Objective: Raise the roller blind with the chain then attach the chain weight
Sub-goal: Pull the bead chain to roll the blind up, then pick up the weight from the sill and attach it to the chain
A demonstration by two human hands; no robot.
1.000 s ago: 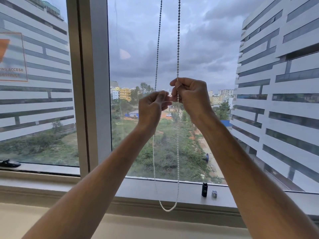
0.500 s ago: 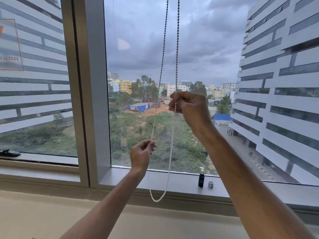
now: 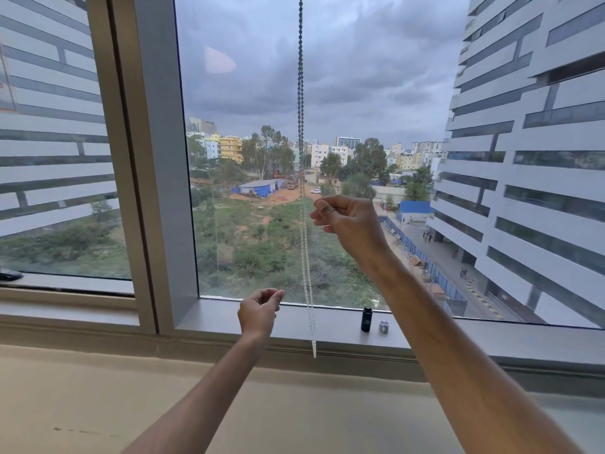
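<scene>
the bead chain hangs straight down in front of the window glass, its two strands lying close together, and its bottom loop ends just below the front edge of the window sill. neither of the hands touches the chain. the right hand is raised just to the right of the chain, about halfway up its visible length, with the fingers curled in and the thumb tip near the forefinger; it grips nothing, and a small gap separates its fingertips from the strands. the left hand sits lower, to the left of the chain and near its lower end, at the level of the sill, its fingers loosely curled with the thumb and forefinger tips close together and nothing between them. to the right of the chain, on the sill, a small black cylinder stands upright, and just beside it, further from the chain, a small silver-grey piece; which of them is the chain weight cannot be told. a thick window frame post stands well to the left of the chain.
</scene>
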